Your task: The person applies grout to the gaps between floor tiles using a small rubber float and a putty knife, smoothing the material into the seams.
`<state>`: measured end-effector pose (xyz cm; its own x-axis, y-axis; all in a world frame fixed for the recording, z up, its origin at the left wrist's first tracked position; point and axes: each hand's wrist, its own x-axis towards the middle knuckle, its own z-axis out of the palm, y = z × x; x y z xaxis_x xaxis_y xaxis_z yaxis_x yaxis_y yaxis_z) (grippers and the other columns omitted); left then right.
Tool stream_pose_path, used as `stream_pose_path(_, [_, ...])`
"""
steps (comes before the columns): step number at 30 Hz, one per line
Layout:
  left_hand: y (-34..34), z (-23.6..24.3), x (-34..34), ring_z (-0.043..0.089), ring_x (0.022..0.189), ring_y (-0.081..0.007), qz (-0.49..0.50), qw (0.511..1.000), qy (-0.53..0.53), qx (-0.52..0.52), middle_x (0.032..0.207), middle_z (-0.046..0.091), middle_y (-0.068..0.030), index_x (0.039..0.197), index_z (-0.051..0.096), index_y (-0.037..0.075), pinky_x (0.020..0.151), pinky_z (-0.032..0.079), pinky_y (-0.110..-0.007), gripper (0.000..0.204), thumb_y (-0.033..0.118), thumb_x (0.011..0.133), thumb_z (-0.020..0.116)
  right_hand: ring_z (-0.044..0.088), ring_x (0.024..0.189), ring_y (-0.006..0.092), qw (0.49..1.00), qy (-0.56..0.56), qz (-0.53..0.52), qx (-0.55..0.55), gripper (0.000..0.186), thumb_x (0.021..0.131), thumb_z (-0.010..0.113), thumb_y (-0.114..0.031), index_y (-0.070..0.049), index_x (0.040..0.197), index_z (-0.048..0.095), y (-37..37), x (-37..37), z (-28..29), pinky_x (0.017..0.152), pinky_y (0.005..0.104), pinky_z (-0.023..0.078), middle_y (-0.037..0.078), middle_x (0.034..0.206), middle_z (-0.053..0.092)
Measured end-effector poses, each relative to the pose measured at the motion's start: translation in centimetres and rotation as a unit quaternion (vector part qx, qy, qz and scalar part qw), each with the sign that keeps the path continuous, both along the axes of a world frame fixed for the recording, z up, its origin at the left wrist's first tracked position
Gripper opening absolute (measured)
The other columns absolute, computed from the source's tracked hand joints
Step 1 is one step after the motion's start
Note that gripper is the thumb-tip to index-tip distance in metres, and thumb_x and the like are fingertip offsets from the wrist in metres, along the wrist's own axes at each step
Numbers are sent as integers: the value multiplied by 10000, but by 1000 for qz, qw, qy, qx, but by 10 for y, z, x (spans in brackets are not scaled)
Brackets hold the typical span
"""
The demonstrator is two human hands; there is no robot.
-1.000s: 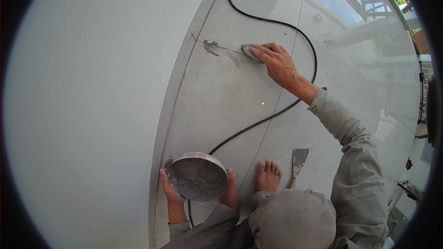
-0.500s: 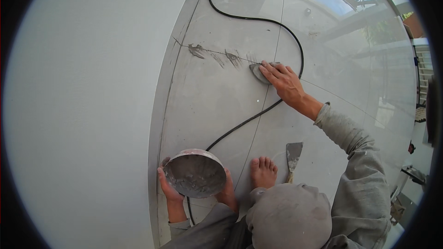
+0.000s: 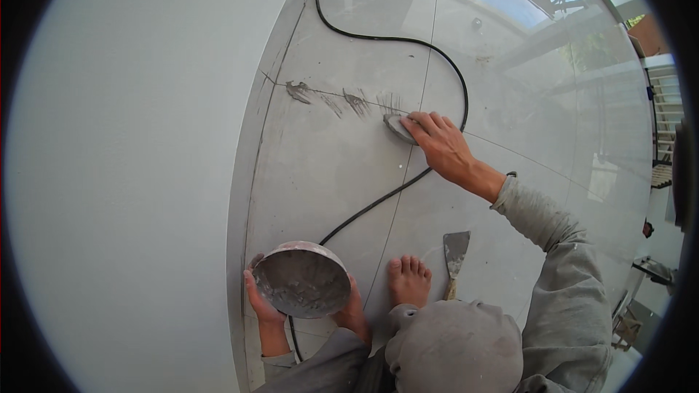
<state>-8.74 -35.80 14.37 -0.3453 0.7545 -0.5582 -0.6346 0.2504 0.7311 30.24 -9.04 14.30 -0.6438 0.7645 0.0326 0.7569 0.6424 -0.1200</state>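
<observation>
Two hands work: the right hand [image 3: 437, 144], fingers pressed together, pins a small grey pad [image 3: 397, 127] flat on the floor tile joint [image 3: 320, 91], long axis slanting down-right. The left hand [image 3: 260, 304] cups a grey bowl [image 3: 302, 280] near the feet.

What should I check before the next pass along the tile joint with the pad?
1. Right hand pressing the grey pad flat on the tile joint: ok, fingers lie on top of it.
2. Left hand supporting the round bowl of grey paste: ok, cupped under its rim.
3. Black cable away from the joint: not ok, it crosses the joint line right beside the pad.
4. Grey smears left of the pad wiped away: not ok, several marks remain.
5. Putty knife within reach: ok, lying on the tile beside the bare foot.
6. Paste on the underside of the pad: cannot tell, hidden.
</observation>
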Motion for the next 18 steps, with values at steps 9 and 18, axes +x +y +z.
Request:
stream_pose_path(9, [2,6,2,606,1212,-296,-6,999,28,-18,1287,608,-154,1406,466,16,1032,510,-428,614,534,1083,398,549,1170,232,987,-47,79,131,573,874,609,13,-54,1440,546,48,16,-8,940,360,483,74,1369,549])
stream_pose_path(18, [3,5,3,604,1220,-300,-9,1000,-12,-19,1294,610,-166,1401,464,16,1029,513,-426,612,535,1083,394,545,1158,232,991,-9,98,95,701,828,620,80,-105,1494,502,55,-9,5,954,356,459,69,1373,559])
